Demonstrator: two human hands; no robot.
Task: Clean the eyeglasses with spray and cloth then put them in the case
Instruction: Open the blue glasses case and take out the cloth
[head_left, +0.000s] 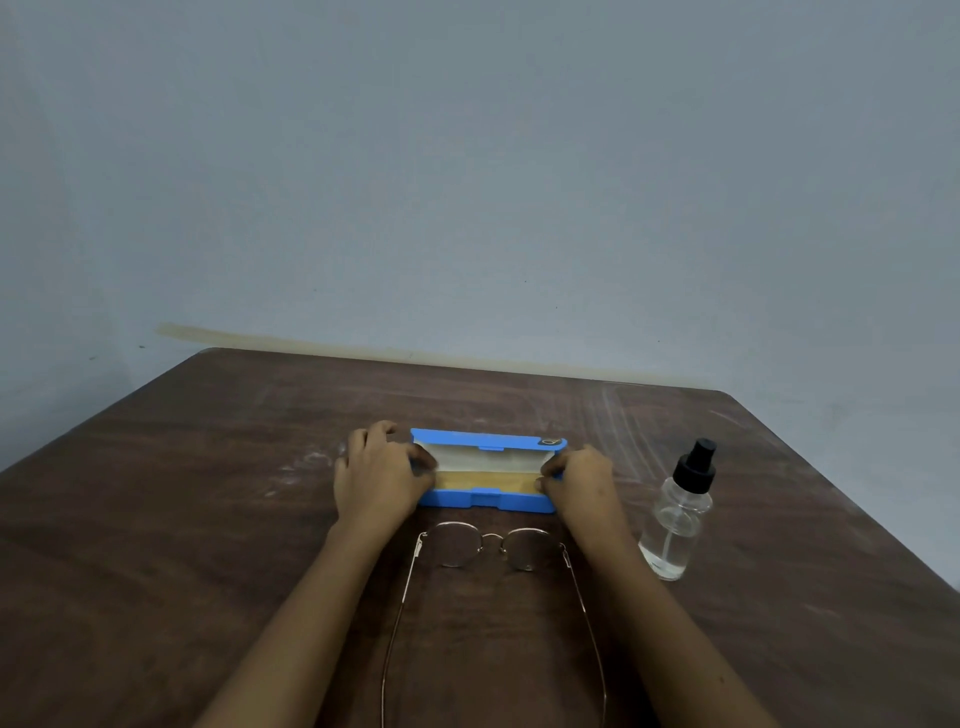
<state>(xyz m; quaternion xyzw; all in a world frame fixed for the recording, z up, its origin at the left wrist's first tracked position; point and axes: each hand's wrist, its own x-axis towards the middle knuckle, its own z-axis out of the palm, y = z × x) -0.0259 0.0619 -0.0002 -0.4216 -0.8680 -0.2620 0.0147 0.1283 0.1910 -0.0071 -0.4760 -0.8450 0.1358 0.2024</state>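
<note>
My forearms are coming in from the bottom edge, which is cutting them off before the elbows. Between them the thin gold wire-framed eyeglasses with round lenses are lying unfolded on the dark brown wooden surface, lenses pointing away from me. Their long temples are running back towards me and leaving the view, so I am not seeing the tips.

Just beyond the lenses, my left hand is gripping the left end of the open blue plastic rectangular case, fingers curled round it and hiding that corner. My right hand is pinching the right end, thumb and fingertips closing on the rim and covering it. The lid is standing up at the back, showing a pale lining. A tan layer is lying in the case; I cannot tell whether it is a cloth or lining. A small dark mark on the lid's right corner is too small to make out.

To the right, apart from my right hand, a clear round spray bottle with a black pump top is standing on the wood; its liquid level is hard to judge.

Open wood is stretching left of my left hand and beyond the case to the far edge. The right edge is slanting away behind the bottle. A grey-blue wall is rising behind.
</note>
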